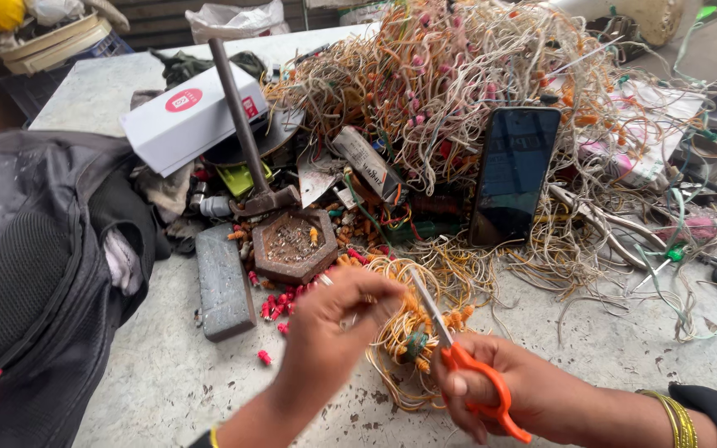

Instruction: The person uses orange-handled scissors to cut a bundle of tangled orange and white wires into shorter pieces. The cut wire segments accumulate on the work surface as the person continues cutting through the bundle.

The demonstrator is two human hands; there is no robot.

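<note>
I see my right hand (491, 382) gripping orange scissors (458, 357), blades open; left hand (334, 319) fingers pinched on thin wire (408, 332) above table (176, 382), w/ phone (514, 172) behind

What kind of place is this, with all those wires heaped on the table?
Probably a small workshop bench for stripping or sorting scrap wire. A huge tangle of thin wires covers the table, a hammer stands by, and the right hand works orange-handled scissors.
</note>
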